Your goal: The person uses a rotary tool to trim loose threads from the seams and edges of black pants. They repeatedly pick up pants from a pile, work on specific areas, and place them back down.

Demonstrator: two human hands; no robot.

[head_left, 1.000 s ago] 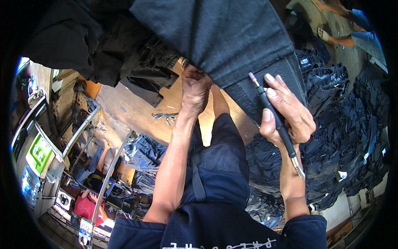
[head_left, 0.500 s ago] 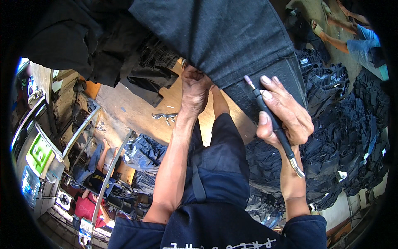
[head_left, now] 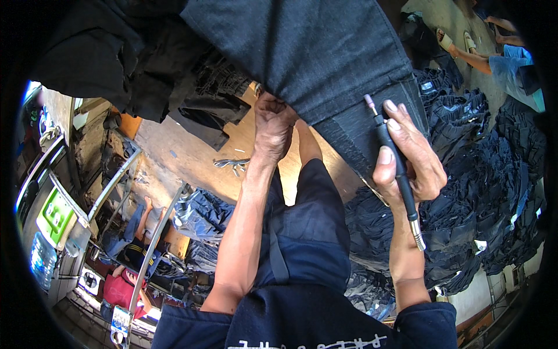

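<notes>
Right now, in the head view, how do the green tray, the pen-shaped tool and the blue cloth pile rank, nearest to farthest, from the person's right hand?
1. Pen-shaped tool: held in the right hand.
2. Blue cloth pile: left of the left forearm.
3. Green tray: near the picture's left edge.

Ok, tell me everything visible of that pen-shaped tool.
The pen-shaped tool has a slim black, rubbery-looking barrel, a thin metal shank with a small pinkish cylindrical tip, and a silver, coiled-looking rear end. The right-hand grip holds it slantwise, tip toward the picture's upper left, rear end over the forearm. The tip shows against dark cloth; whether they touch is unclear.
</notes>
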